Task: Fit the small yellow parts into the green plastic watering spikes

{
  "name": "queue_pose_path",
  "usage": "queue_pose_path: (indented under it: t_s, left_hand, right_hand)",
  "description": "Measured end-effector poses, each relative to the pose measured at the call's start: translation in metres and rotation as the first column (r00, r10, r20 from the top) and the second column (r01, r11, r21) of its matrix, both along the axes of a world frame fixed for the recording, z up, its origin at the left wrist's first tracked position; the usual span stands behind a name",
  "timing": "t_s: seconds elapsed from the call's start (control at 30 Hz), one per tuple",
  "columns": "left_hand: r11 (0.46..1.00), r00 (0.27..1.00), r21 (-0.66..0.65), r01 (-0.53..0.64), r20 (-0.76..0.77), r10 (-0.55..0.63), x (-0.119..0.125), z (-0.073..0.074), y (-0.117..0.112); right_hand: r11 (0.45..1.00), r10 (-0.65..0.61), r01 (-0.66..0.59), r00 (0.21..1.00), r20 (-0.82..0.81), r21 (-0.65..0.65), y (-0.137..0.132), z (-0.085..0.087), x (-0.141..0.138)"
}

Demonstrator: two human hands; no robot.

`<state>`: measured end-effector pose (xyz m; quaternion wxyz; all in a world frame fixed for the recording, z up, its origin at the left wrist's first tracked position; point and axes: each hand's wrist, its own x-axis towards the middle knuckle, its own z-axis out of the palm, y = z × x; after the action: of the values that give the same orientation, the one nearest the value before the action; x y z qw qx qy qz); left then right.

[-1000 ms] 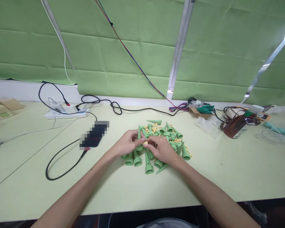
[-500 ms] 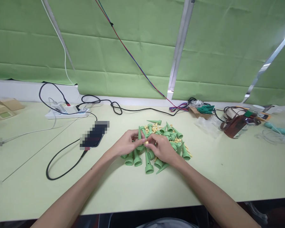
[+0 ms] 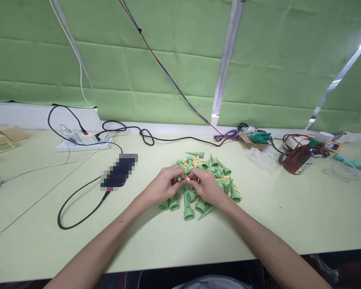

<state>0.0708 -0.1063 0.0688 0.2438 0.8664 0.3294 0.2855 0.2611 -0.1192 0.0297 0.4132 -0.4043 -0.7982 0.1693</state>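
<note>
My left hand [image 3: 167, 184] is closed around a green plastic spike [image 3: 179, 178], whose narrow end faces me. My right hand [image 3: 205, 185] is closed too, its thumb and fingertips pinching a small yellow plastic piece [image 3: 188, 180] against the spike's side. The fingers partly hide both parts, so I cannot tell how deep the yellow piece sits. Under and around the hands lies a pile of similar hollow green spikes [image 3: 188, 206], some standing and some on their sides. Small yellow pieces [image 3: 196, 161] are scattered among them.
A phone [image 3: 118, 171] on a black cable lies left of the pile, near a white power strip [image 3: 84, 144]. To the right are a crumpled plastic bag [image 3: 263, 158], a small cardboard box [image 3: 252, 142] and a brown bottle [image 3: 299, 158]. A green curtain hangs behind the table [image 3: 156, 249].
The spike in my left hand has turned from upright to pointing toward me. My right fingers have closed in on the yellow piece at its side.
</note>
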Motion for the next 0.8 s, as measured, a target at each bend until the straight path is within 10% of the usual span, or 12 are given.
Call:
queue_pose_path:
  t_s: [0.8]
  left_hand:
    - [0.982,0.991,0.176,0.072,-0.125,-0.05,0.0003,-0.0044,-0.0009]
  right_hand:
    - [1.0,0.014,-0.014,1.0,0.009,-0.01,0.0006,-0.0043,0.0016]
